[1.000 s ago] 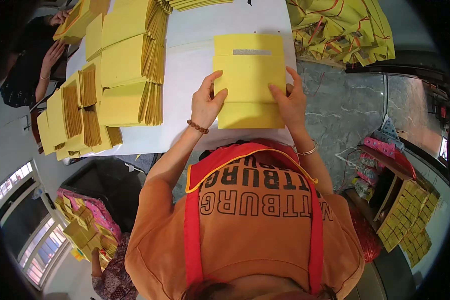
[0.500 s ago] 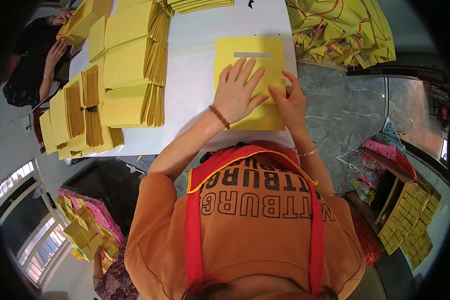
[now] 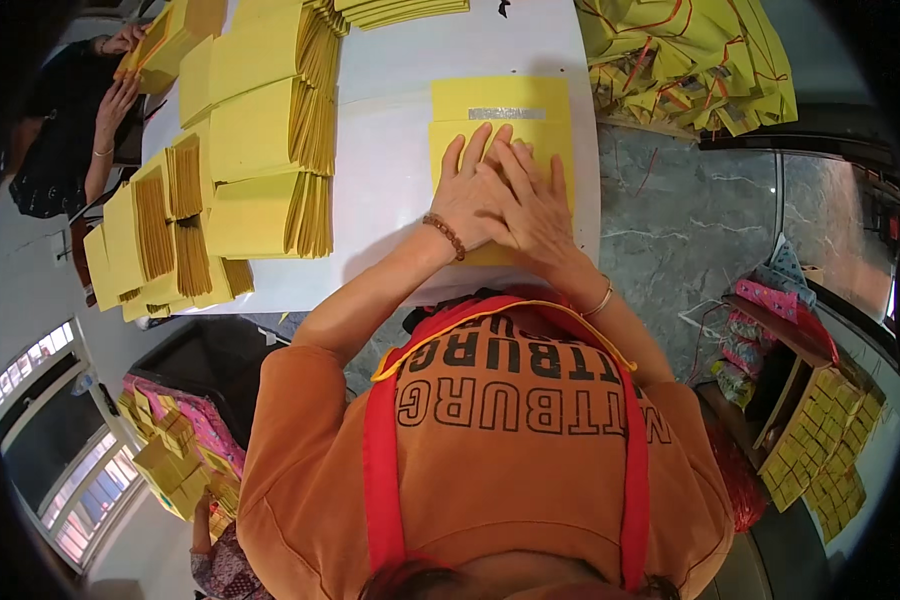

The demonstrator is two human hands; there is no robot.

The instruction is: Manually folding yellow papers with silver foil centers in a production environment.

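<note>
Apparently pressing flat, at the near right of the table (image 3: 380, 180), with left hand (image 3: 465, 200) and right hand (image 3: 535, 212) overlapped, both open-fingered and gripping nothing, on the layered yellow sheet (image 3: 536, 133), short of its far grey strip (image 3: 507, 113), probably needing even pressure, then a clear lift.

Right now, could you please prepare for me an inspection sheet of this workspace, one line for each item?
Surface: white table, stacks of yellow pieces on its left part.
Job's things: yellow piece lying flat, silvery strip across its upper part.
Clutter: small dark scrap near the top of the view.
Hands: left hand and right hand overlap on the yellow piece, fingers extended.
Cables: none surely identifiable.
Surroundings: grey floor; yellow heap with red cords at upper right; person in dark clothes at upper left.
</note>
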